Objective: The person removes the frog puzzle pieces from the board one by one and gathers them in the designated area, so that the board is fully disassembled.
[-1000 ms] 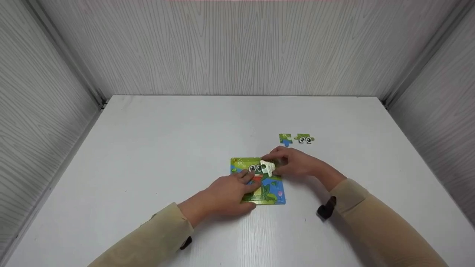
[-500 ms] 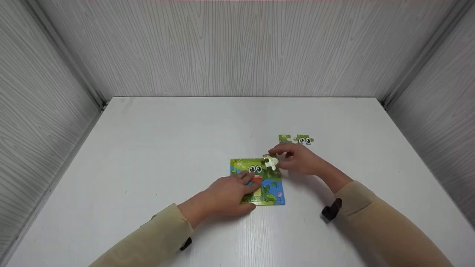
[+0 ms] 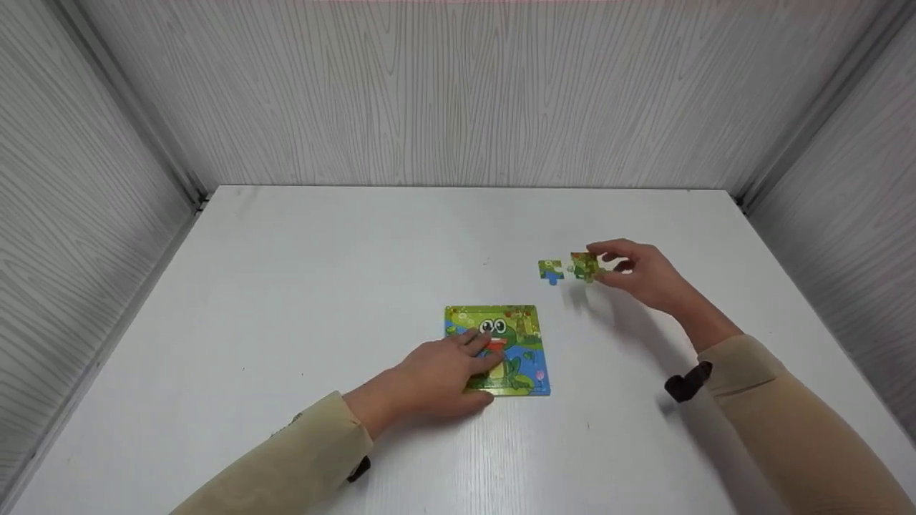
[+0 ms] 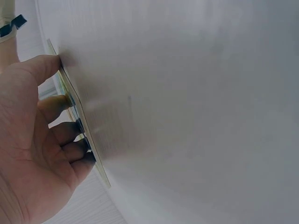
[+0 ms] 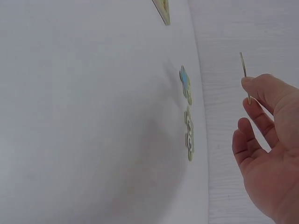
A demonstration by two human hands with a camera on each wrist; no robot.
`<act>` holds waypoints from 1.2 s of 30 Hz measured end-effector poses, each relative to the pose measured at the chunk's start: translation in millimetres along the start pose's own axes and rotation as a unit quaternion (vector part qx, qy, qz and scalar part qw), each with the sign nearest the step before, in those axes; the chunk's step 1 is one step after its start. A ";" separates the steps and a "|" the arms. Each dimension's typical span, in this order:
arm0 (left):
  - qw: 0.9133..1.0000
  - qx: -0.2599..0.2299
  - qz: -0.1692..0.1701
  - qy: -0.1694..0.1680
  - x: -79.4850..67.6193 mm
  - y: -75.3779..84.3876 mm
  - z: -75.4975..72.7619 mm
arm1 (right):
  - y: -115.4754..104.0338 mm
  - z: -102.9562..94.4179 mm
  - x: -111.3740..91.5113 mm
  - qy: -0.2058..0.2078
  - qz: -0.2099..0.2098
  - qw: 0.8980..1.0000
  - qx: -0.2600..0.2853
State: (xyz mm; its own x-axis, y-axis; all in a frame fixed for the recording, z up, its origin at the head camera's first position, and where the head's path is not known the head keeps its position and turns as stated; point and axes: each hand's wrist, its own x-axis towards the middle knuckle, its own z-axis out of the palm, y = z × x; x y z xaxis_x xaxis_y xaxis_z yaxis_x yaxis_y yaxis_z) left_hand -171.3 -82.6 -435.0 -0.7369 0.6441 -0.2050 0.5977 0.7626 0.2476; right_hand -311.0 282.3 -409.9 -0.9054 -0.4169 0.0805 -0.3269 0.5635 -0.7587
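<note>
A square frog jigsaw puzzle (image 3: 529,365) lies on the white table in the head view. My left hand (image 3: 436,375) rests on its left part, fingers spread over the frog's body and thumb at the near edge; in the left wrist view the fingertips touch the puzzle's face. My right hand (image 3: 640,275) pinches a green puzzle piece (image 3: 583,266) between thumb and index finger. Edge-on in the right wrist view, that held piece (image 5: 243,65) is raised off the table. Beneath it lies a piece with two eyes (image 5: 189,133), mostly hidden in the head view.
A green and blue puzzle piece (image 3: 550,270) lies on the table (image 3: 343,265) just left of the held piece. Wood-grain panels (image 3: 458,93) stand at the back and both sides.
My right hand has lifted the piece off the puzzle's upper right corner and carried it right and away, over the loose pieces. The left hand and the puzzle have stayed still.
</note>
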 end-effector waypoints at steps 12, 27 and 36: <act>1.000 -0.010 -0.002 0.001 -0.4 -0.8 -0.4 | 29.1 -26.1 -5.3 0.028 0.034 0.999 -0.004; 1.000 -0.006 0.002 0.005 1.1 -1.6 2.4 | 56.0 -35.9 -11.3 0.053 0.095 0.994 -0.005; 1.000 -0.004 0.000 0.003 -0.1 -1.2 2.1 | 68.2 -33.3 -13.2 0.057 0.123 0.991 -0.004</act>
State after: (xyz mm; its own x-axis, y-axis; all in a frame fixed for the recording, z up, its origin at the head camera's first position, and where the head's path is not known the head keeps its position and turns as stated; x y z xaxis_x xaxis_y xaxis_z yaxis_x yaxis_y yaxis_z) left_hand -171.3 -83.4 -437.3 -0.7395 0.6430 -0.1992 0.5941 0.7626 0.2558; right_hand -330.3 349.9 -441.1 -0.9823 -0.1841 -0.0330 -0.0951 0.6437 -0.7594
